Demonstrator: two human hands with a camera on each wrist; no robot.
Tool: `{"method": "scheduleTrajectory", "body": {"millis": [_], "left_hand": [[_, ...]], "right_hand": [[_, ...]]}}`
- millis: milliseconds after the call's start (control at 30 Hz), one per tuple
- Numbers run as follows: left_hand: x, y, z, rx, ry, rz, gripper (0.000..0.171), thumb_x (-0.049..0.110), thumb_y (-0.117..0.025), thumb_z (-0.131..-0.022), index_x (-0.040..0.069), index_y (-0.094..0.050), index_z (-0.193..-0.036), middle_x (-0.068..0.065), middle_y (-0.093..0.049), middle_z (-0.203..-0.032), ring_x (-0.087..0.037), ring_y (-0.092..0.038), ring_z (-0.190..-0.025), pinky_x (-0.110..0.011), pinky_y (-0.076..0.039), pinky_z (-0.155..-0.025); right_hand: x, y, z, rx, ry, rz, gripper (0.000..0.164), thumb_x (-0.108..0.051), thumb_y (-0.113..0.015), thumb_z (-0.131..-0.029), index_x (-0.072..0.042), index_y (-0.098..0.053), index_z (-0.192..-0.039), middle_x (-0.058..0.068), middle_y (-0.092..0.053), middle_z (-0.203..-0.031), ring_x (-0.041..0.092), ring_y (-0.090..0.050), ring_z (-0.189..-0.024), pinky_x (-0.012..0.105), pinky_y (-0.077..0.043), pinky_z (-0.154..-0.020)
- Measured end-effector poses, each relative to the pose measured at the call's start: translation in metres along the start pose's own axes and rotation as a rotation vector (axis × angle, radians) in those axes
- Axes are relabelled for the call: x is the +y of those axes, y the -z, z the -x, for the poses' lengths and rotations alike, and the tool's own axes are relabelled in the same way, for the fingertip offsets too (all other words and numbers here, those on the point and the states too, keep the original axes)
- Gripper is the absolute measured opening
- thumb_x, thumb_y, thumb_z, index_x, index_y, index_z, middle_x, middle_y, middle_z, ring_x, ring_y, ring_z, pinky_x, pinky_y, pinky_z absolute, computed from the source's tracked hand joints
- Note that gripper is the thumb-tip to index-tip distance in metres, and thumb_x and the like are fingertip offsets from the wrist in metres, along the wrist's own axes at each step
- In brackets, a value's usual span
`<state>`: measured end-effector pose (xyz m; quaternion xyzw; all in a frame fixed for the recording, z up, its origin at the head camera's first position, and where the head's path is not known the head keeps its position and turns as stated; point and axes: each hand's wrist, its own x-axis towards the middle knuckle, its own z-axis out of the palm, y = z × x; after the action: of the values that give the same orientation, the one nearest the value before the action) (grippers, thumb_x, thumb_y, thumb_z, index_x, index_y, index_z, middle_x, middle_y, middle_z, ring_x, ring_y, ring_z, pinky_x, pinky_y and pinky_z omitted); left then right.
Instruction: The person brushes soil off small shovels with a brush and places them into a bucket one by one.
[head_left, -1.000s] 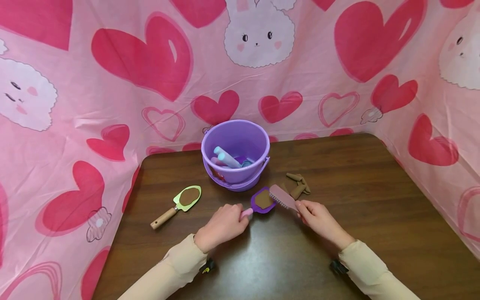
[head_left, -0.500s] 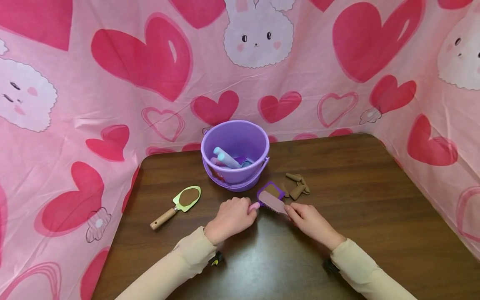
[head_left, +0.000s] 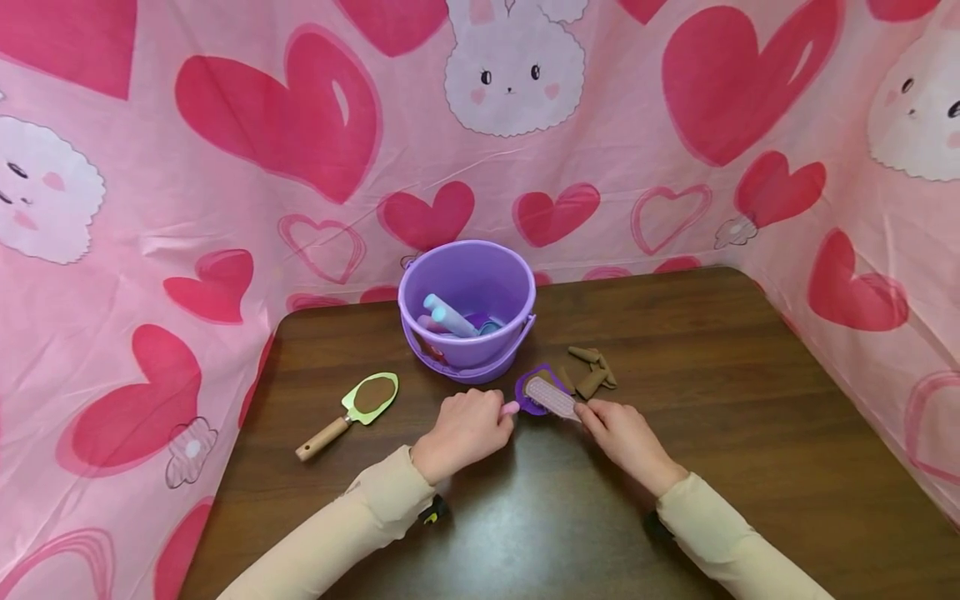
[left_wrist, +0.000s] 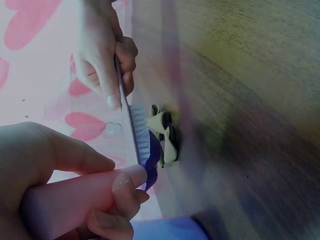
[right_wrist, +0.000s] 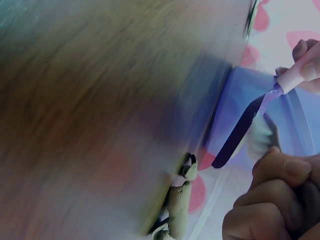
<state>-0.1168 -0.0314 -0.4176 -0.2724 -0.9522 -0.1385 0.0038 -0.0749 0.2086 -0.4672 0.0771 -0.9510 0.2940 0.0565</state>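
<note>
Revealing the smooth pink cylindrical handle the head view mostly hides, left wrist view shows left hand gripping purple trowel, right hand grasping flat pink brush.

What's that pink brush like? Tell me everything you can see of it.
The pink brush looks plastic, with a flat back, white bristles along one face and a thin handle, mostly hidden in the grip of the right hand. It slants over the purple shovel, bristles downward; whether their tips touch the shovel is hard to tell.

2 trowels, 1 brush, 1 bucket, approx. 5 brown pcs.
</note>
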Motion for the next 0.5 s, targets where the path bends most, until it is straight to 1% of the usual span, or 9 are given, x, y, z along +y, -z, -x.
{"method": "scheduleTrajectory", "body": {"millis": [300,367,500], "left_hand": [[-0.0031,-0.0023,-0.0015,0.007,0.011,0.022,0.036,0.032,-0.059,-0.084,0.019,-0.044,-0.055,0.002,-0.043,-0.049,-0.021,-0.048,-0.046,-0.034,-0.033,-0.04],[-0.003,-0.002,-0.0016,0.003,0.016,0.031,0.036,0.032,-0.059,-0.085,0.019,-0.044,-0.055,0.002,-0.043,-0.049,-0.022,-0.049,-0.047,-0.034,-0.034,-0.041],[-0.003,-0.002,-0.002,0.007,0.01,0.033,0.035,0.031,-0.059,-0.084,0.019,-0.043,-0.055,0.003,-0.043,-0.05,-0.021,-0.049,-0.048,-0.035,-0.035,-0.042]], "right_hand": [[-0.0054,0.0022,-0.0021,0.063,-0.02,0.006,0.035,-0.026,-0.051,-0.096,-0.016,-0.045,-0.064,-0.008,-0.033,-0.054,0.009,-0.033,-0.047,0.026,-0.028,-0.046],[-0.0063,0.0019,-0.0026,0.053,-0.007,-0.006,0.034,-0.026,-0.051,-0.096,-0.017,-0.046,-0.064,-0.009,-0.033,-0.054,0.008,-0.033,-0.047,0.025,-0.029,-0.046],[-0.0083,0.0001,-0.0035,0.0,0.051,-0.027,0.031,-0.026,-0.05,-0.097,-0.018,-0.049,-0.067,-0.011,-0.034,-0.056,0.004,-0.034,-0.048,0.023,-0.031,-0.047]]}}
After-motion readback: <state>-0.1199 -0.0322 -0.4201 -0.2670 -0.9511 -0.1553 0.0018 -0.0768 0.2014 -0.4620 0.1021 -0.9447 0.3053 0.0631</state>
